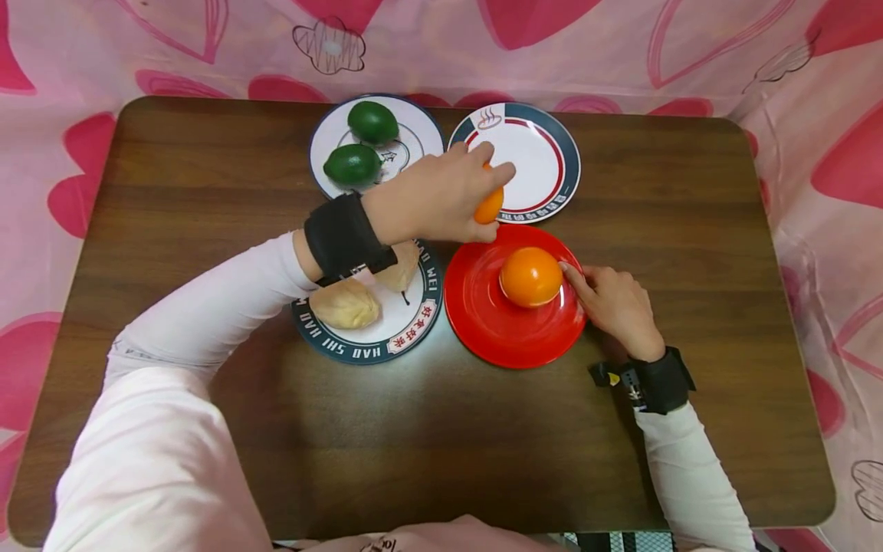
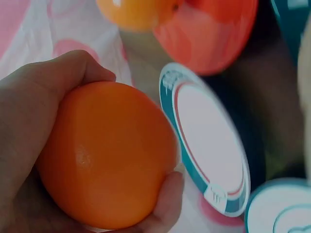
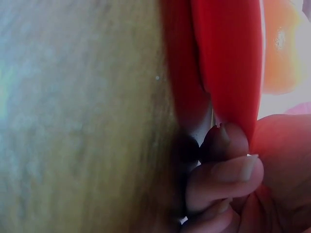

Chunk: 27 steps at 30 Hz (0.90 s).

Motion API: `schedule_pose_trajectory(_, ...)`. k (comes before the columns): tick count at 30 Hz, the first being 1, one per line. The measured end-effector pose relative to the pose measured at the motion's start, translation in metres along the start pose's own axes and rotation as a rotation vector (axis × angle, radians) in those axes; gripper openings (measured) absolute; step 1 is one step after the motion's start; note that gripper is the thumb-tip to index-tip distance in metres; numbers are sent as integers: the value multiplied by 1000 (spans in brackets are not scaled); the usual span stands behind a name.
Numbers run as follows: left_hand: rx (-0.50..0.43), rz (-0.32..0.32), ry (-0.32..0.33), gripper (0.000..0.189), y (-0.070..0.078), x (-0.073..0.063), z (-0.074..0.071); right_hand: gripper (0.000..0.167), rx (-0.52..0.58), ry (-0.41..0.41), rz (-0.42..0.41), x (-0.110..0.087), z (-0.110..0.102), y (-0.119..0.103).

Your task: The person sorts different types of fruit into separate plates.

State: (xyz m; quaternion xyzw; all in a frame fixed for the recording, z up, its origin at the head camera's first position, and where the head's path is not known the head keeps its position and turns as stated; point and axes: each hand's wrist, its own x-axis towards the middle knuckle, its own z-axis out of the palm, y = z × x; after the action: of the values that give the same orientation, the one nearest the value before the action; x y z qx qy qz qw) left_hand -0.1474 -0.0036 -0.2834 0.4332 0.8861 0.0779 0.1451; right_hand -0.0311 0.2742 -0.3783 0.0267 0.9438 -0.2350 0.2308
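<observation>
- The white left sleeve (image 1: pixel 159 452) is seen nearest the head camera; an orange (image 2: pixel 109 155) is gripped by the left hand (image 1: pixel 441 192) at the red-ringed plate (image 1: pixel 531 165); whether plate and fruit touch cannot be told.
- A second orange (image 1: pixel 531 276) is held on the red plate (image 1: pixel 510 333), whose rim is pinched by the right hand (image 1: pixel 617 307).
- Two green fruits (image 1: pixel 373 123) are carried on the blue-rimmed plate (image 1: pixel 429 146).
- Two pale fruits (image 1: pixel 345 304), partly hidden by the black wristband (image 1: pixel 345 236), are borne by the lettered plate (image 1: pixel 359 353).

brown wood-grain table (image 1: pixel 497 452), rounded corners | pink patterned cloth (image 1: pixel 428 46) behind, both sides | pale sheen (image 1: pixel 396 395) on tabletop
</observation>
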Motion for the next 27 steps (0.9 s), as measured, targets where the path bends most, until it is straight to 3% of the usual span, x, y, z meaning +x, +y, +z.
schedule_pose_trajectory(10, -44, 50, -134, 71, 25, -20, 31, 65, 0, -6, 17, 0, -1, 1)
schedule_pose_trajectory(17, -57, 99, -139, 66, 33, -29, 51, 64, 7, -10, 16, 1, 0, 1)
schedule_pose_trajectory(27, -61, 134, -158, 70, 40, -27, 75, 56, -19, -6, 46, 1, -1, 1)
